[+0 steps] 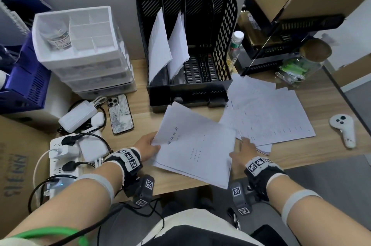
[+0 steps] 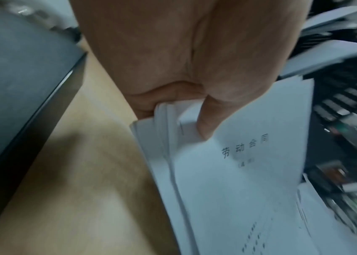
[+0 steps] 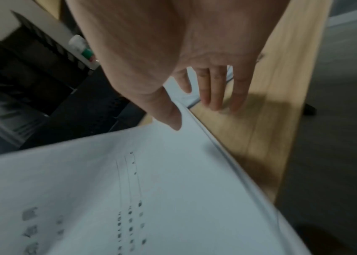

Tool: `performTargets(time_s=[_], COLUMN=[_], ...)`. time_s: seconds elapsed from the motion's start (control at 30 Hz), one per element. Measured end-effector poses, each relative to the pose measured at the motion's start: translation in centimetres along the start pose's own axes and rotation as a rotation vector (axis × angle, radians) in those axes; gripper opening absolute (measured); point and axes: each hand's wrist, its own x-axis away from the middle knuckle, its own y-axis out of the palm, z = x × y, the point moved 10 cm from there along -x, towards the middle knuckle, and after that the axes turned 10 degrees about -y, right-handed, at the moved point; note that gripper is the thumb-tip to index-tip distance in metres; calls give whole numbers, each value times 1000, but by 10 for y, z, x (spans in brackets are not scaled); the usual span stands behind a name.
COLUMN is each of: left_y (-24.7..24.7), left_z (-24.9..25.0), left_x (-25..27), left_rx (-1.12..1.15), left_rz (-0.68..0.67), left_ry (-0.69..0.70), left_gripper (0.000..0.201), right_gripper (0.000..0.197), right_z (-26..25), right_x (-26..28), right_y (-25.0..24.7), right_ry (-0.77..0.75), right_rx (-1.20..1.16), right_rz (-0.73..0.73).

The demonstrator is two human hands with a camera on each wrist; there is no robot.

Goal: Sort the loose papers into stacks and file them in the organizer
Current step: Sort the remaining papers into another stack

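A stack of white printed papers point(image 1: 194, 145) lies slanted over the wooden desk's front edge. My left hand point(image 1: 149, 146) grips its left edge, the thumb point(image 2: 206, 124) pressed on the top sheet point(image 2: 238, 181). My right hand point(image 1: 242, 150) is at the stack's right edge with straight, spread fingers point(image 3: 214, 93) over the desk; its thumb point(image 3: 170, 117) touches the top sheet point(image 3: 129, 172). More loose papers point(image 1: 267, 113) are spread to the right. Behind stands the black mesh organizer point(image 1: 200, 95), with sheets leaning in its two left slots point(image 1: 158, 45).
A white drawer unit point(image 1: 80, 45) stands at the back left. A phone point(image 1: 120, 114), chargers and a power strip point(image 1: 60, 157) with cables crowd the left. A bottle point(image 1: 236, 45) and a cork-lidded jar point(image 1: 309, 59) stand right of the organizer, a white controller point(image 1: 343, 129) at far right.
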Motion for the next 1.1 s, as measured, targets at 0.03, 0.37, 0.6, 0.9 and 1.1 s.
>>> performTargets(time_s=[0.03,0.37,0.6,0.9,1.1], left_y=[-7,-54,24,33,46], left_z=[15,112,41,22,30], left_x=[4,10,-4,-17,-23], left_rx=[-56,127,528,359,336], left_rz=[6,236,-204,10,49], left_ry=[53,302,-158,-205,-220], left_gripper=[43,16,42,25,28], right_gripper=[89,26,49,70,89], right_z=[-6,-87,-53,40,118], right_x=[-1,19,10,-37,-32], right_y=[-9,-26,-1,-31,-49], right_ry=[-52,-436,-266,-156,-9], right_rx=[-30,-161,-454,320,442], right_rz=[56,2,-66,-30,47])
